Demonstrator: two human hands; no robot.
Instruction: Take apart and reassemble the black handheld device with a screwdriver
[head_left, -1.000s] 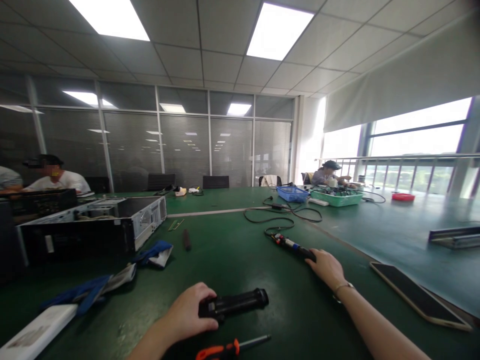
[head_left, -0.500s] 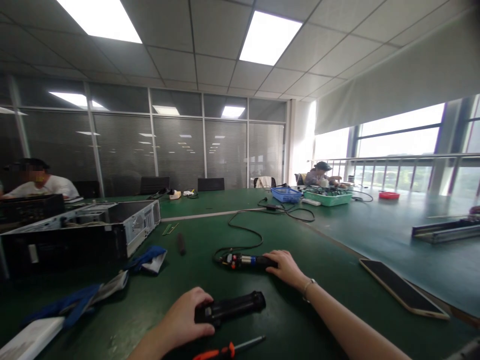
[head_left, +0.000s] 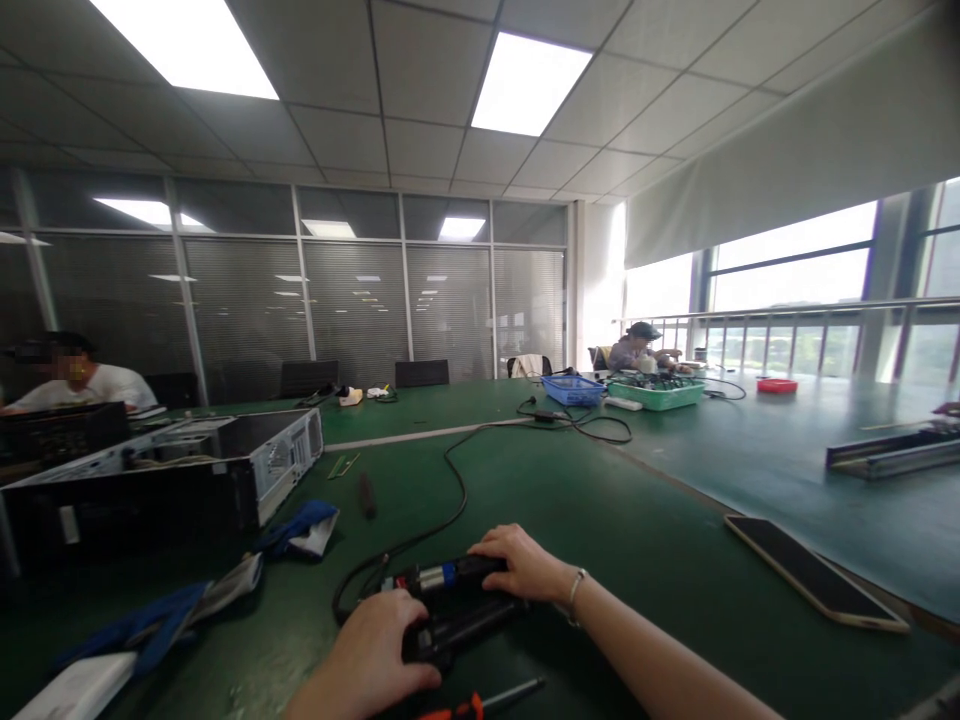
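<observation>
My left hand (head_left: 375, 652) is closed around the near end of a black tube-shaped casing (head_left: 474, 630), which lies slanted low over the green table. My right hand (head_left: 525, 568) grips the black end of a corded tool body (head_left: 435, 577) with a silver and blue band and red bits at its cord end. That tool body sits just beyond the casing, roughly parallel to it. Part of its left end is hidden behind my left hand. Nearer to me lies a screwdriver (head_left: 510, 692) with an orange and black handle, cut off by the frame's bottom edge.
The tool's black cord (head_left: 459, 480) runs back across the table. To the left are an opened computer case (head_left: 150, 510), blue-grey gloves (head_left: 304, 530) and a white block (head_left: 86, 688). A phone (head_left: 810, 570) lies right. Blue (head_left: 571, 392) and green baskets (head_left: 664, 397) stand farther back. Two people sit beyond.
My right hand has drawn the tool body left and towards me, up beside the casing. The cord has shifted along with it. My left hand has moved slightly right with the casing.
</observation>
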